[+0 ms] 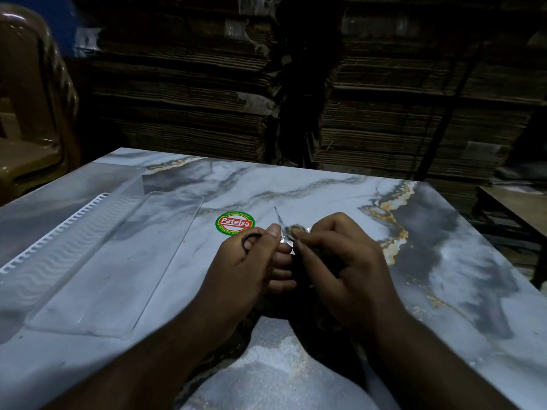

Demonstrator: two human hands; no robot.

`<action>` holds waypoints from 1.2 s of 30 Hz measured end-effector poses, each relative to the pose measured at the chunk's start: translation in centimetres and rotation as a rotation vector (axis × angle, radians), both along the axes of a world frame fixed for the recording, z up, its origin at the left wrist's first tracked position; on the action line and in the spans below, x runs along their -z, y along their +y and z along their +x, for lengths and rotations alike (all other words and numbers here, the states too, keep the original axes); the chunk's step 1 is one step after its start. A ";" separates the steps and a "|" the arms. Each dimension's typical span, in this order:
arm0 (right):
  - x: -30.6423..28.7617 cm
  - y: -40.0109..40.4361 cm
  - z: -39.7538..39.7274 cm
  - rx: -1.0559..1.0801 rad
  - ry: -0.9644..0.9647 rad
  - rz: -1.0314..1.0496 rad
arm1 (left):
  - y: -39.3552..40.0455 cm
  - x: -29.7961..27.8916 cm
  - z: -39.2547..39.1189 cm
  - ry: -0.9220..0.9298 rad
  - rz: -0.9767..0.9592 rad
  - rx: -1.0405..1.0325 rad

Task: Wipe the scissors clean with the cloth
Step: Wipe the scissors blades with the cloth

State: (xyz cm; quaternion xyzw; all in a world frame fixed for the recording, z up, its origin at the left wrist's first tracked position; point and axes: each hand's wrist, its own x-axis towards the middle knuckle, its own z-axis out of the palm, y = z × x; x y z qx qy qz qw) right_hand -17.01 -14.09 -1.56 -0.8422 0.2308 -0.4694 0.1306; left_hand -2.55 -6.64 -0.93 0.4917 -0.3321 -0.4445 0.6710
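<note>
A person's two hands meet over a marble-patterned grey and white surface [325, 202], working a small pair of black-handled scissors with thin silver blades [279, 223] against a dark, crumpled cloth [299, 232]. The left hand [251, 261] grips the scissors by the handle, one black loop showing beside its fingers, while the blade tip points up and away from the body. The right hand [340, 255] pinches the cloth around the base of the blades, thumb and fingers curled onto it; most of the cloth hangs hidden in the shadow between the palms. Both hands hover just above the surface, close together and touching at the fingertips.

To the left lie a clear plastic tray [112, 261] and a ridged transparent lid with a toothed white edge [53, 232]. A round green and red sticker reading "Patelsa" [235, 223] sits on the surface just beyond the hands. Stacks of flattened brown cardboard [384, 99] fill the background.

The wipe appears under way, with the tip not yet covered. The main hazard is the exposed point and edge: in this dim light, a thin fold of cloth could let the blade slide through to the fingers, or the small scissors could slip from a one-loop hold.
</note>
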 end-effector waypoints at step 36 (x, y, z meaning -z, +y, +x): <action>-0.5 -0.8 -1.2 0.164 -0.089 -0.044 | -0.1 0.6 -0.1 0.032 -0.081 0.019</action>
